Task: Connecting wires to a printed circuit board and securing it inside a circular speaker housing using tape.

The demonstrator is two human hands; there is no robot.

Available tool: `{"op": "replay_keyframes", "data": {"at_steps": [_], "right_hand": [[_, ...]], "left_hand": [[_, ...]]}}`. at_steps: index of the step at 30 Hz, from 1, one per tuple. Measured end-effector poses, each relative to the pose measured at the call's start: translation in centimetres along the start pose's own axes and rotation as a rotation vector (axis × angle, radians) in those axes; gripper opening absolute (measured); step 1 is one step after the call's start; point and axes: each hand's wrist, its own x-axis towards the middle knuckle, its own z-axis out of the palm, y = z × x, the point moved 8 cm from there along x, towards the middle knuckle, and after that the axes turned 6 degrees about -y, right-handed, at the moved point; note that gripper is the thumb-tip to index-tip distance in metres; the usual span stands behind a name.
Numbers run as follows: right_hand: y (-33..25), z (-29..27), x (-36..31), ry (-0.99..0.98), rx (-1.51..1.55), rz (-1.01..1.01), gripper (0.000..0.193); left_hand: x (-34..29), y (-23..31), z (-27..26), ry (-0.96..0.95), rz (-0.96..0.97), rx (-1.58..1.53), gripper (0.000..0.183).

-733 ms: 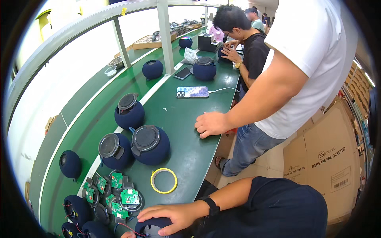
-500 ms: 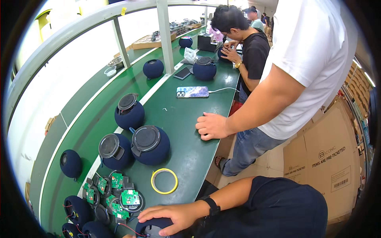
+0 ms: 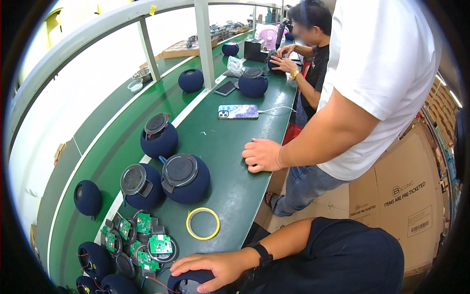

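Observation:
At the lower edge my right hand [image 3: 215, 268], with a black band at its wrist, lies over a navy fabric-covered round speaker [image 3: 188, 284]. Its fingers reach across the speaker's top rim and the thumb sits apart, holding it. A thin red wire [image 3: 157, 281] runs from the speaker's left side. My left hand is out of view. Just left of the speaker lies a pile of black round caps with green circuit boards [image 3: 160, 244]. More open speaker shells with wires [image 3: 94, 262] stand at the lower left. A yellow tape roll [image 3: 202, 224] lies flat beyond my hand.
Capped round speakers [image 3: 186, 179] stand along the green table [image 3: 230, 147]. Farther off lie a patterned phone [image 3: 238, 111] on a cable and a dark phone [image 3: 225, 88]. A co-worker's hand [image 3: 262, 156] rests on the table's right edge; another person works beyond. Cardboard [image 3: 401, 196] stands right.
The far co-worker's head has shifted right and lifted. My right hand stays on the speaker. A sliver of my left hand at the lower edge has gone out of view.

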Motion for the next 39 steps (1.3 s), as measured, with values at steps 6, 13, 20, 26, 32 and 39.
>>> {"op": "replay_keyframes", "data": {"at_steps": [6, 13, 20, 26, 32, 39], "right_hand": [[0.0, 0.3, 0.0, 0.011, -0.011, -0.016, 0.064], [-0.8, -0.4, -0.3, 0.015, -0.113, -0.014, 0.067], [-1.0, -1.1, 0.1, 0.031, -0.166, 0.000, 0.063], [-0.8, -1.1, 0.0, 0.061, -0.147, 0.007, 0.063], [-0.6, -0.8, -0.4, 0.082, -0.127, 0.002, 0.064], [-0.6, -1.2, -0.6, 0.108, -0.139, 0.007, 0.064]], "left_hand": [[-0.2, 0.2, -0.1, -0.013, -0.017, -0.008, 0.012], [-0.3, -0.3, 0.6, -0.003, -0.032, 0.003, 0.023], [0.3, -1.3, 0.9, -0.015, -0.144, -0.099, 0.026], [0.2, -0.8, 0.5, 0.030, -0.191, -0.186, 0.018], [-0.8, -0.7, 0.5, 0.119, -0.237, -0.283, 0.017], [-0.1, 0.0, 0.7, 0.167, -0.282, -0.300, 0.017]]}}
